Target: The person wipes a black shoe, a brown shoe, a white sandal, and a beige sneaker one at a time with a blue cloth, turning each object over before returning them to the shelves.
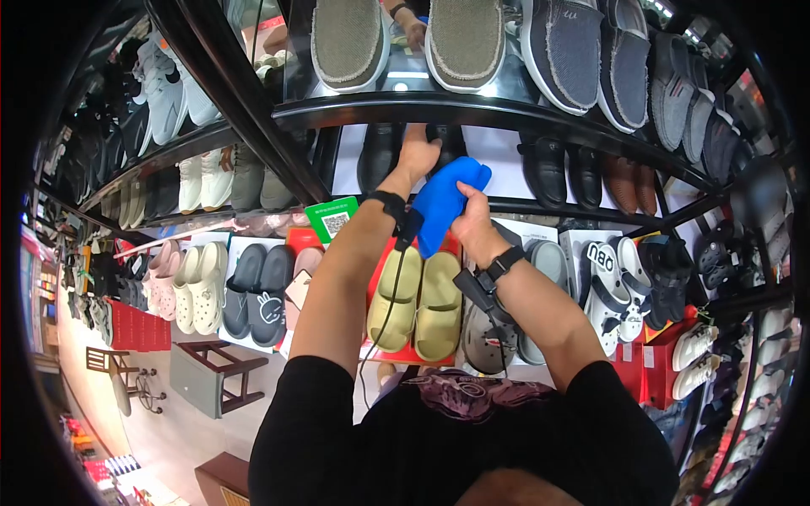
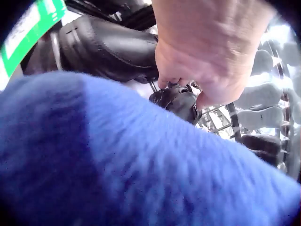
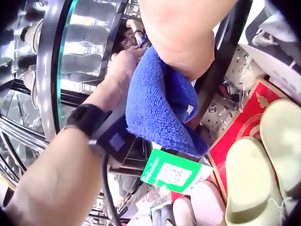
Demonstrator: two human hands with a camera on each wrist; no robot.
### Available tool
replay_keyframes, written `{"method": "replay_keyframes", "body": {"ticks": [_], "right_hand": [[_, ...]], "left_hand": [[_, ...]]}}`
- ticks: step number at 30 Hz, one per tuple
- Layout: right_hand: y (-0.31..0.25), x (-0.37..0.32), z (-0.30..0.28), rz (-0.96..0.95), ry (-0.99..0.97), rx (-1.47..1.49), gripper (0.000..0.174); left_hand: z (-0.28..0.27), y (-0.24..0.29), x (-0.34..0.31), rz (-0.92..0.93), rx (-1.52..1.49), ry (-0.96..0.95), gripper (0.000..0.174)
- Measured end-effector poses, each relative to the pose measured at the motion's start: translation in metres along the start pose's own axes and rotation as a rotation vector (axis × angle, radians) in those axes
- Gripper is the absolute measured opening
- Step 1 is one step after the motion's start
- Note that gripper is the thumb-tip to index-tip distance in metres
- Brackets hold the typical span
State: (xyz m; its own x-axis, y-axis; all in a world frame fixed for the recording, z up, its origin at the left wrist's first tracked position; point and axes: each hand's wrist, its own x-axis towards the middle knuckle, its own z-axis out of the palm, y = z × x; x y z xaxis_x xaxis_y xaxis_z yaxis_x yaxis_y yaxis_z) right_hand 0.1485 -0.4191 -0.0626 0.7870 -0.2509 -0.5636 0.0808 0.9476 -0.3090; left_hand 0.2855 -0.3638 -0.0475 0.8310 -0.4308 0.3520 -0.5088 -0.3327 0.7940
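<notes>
A blue cloth [image 1: 440, 207] hangs folded from my right hand [image 1: 474, 221], which grips it with the thumb on top. In the right wrist view the cloth [image 3: 157, 106] has a fuzzy towel texture and a small white label. My left hand [image 1: 419, 158] reaches under the glass shelf among black leather shoes [image 1: 380, 156]. Seen from the left wrist, the fingers of the left hand [image 2: 202, 61] curl down onto a black shoe [image 2: 176, 101], its far end hidden. Another black shoe [image 2: 103, 49] lies beside that hand. The cloth covers the lower part of this view.
Over the hands runs the black edge of a shelf [image 1: 405, 108] carrying grey-green slip-ons [image 1: 350, 42]. Below them stand yellow-green slides [image 1: 439, 308] and a green QR card [image 1: 332, 221]. Black shoes [image 1: 544, 173] and brown shoes [image 1: 622, 181] sit further right. A stool [image 1: 202, 375] stands at lower left.
</notes>
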Motion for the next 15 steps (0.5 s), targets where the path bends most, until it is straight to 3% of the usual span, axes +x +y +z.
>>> {"method": "replay_keyframes", "body": {"ticks": [6,10,12,15], "right_hand": [[0.001,-0.012,-0.019,-0.019,-0.094,-0.084,0.030],[0.009,-0.083,-0.032,0.298,-0.134,-0.434,0.029],[0.020,-0.132,-0.036,0.305,-0.183,-0.643,0.032],[0.035,-0.188,-0.048,0.320,-0.306,-0.902,0.035]], "left_hand": [[-0.007,-0.001,-0.098,-0.042,-0.147,0.086,0.050],[-0.045,0.007,-0.205,-0.049,-0.468,-0.108,0.038],[-0.078,0.027,-0.260,-0.326,-0.707,-0.205,0.035],[-0.112,0.017,-0.324,-0.476,-0.664,-0.391,0.027]]}}
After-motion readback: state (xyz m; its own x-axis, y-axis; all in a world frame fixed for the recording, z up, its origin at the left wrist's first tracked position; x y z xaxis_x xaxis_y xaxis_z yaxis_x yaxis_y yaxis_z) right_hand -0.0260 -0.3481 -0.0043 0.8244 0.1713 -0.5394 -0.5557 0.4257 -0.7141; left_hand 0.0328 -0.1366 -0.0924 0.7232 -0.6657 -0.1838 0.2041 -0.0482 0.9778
